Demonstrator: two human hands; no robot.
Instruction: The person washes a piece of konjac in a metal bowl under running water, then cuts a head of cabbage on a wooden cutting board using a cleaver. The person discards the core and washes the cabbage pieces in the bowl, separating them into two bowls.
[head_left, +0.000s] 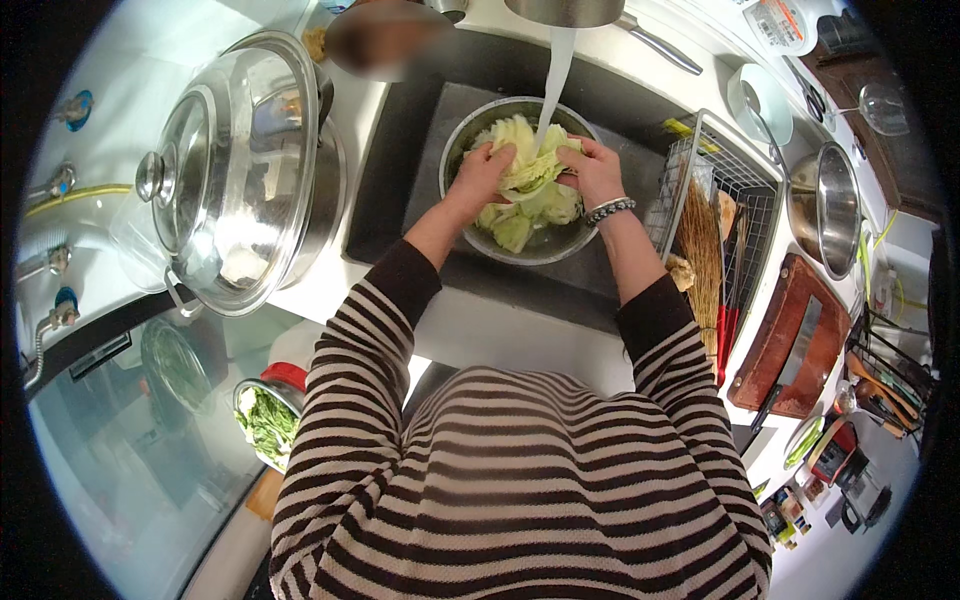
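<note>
Both hands are over a round metal basin (454, 133) that stands in the dark sink (431, 161). My left hand (481, 177) grips the left side of a pale green cabbage leaf (531, 166). On the leaf's other side, my right hand (594, 169) holds its edge between thumb and fingers; a beaded bracelet circles that wrist. Water (556, 82) runs from the faucet (566, 9) onto the leaf between the hands. More cabbage leaves (514, 226) lie in water in the basin, below the held one.
Left of the sink stands a large steel pot with a domed glass lid (225, 187). A wire basket (705, 139) at the sink's right holds a straw whisk brush (699, 247). Farther right, a cleaver (799, 345) lies on a wooden cutting board (825, 315), near a steel bowl (806, 199).
</note>
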